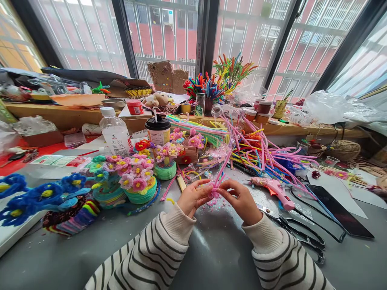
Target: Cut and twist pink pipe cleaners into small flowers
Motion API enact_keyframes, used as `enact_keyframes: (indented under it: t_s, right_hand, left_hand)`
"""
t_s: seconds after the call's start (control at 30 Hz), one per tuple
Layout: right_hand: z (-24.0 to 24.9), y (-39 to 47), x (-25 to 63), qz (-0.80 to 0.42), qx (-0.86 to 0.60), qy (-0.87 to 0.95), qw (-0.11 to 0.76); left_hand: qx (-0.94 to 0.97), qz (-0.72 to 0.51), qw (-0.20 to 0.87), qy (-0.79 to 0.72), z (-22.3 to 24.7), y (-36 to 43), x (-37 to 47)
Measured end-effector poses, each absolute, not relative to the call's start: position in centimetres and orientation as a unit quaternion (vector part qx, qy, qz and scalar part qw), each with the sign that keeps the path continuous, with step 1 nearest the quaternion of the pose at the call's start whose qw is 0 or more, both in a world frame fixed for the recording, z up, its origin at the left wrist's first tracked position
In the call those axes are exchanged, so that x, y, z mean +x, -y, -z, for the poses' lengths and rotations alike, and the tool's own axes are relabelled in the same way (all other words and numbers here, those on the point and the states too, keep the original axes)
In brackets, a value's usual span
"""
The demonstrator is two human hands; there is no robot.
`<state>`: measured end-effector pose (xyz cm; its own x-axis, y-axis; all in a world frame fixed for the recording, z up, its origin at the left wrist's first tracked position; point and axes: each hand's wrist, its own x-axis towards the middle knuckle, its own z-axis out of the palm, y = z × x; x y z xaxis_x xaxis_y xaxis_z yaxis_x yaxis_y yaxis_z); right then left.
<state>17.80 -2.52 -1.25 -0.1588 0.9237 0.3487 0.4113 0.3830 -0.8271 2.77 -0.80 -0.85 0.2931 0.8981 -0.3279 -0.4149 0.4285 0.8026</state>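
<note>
Between my two hands, over the middle of the grey table (208, 262), is a pink pipe cleaner (215, 192) bent into small loops, with long ends sticking up. My left hand (196, 195) pinches it from the left side. From the right, the thumb and fingers of my right hand (240, 200) close on the same piece. Its exact shape is partly hidden by my fingertips. Left of my hands stand finished pipe cleaner flowers (139, 173) in a green coiled pot. A pink glue gun (273, 189) lies right of my right hand.
Black-handled scissors (302, 237) and a phone (340, 209) lie at the right. A heap of loose pipe cleaners (263, 149) spreads behind my hands. A water bottle (115, 133) and a lidded cup (159, 131) stand back left. Blue flowers (46, 193) are at far left.
</note>
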Motion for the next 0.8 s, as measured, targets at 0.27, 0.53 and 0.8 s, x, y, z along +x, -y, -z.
enact_keyframes:
  t_s: [0.27, 0.53, 0.8]
  right_hand:
    - [1.51, 2.42, 17.69, -0.274, -0.487, 0.699, 0.446]
    - [1.87, 2.4, 17.52, -0.373, -0.471, 0.654, 0.459]
    - [1.62, 2.5, 17.43, -0.374, -0.463, 0.649, 0.473]
  left_hand:
    - [0.317, -0.449, 0.736, -0.395, 1.26, 0.7, 2.78]
    - [0.321, -0.441, 0.738, -0.398, 1.22, 0.73, 2.84]
    - [0.302, -0.424, 0.764, -0.382, 1.23, 0.66, 2.81]
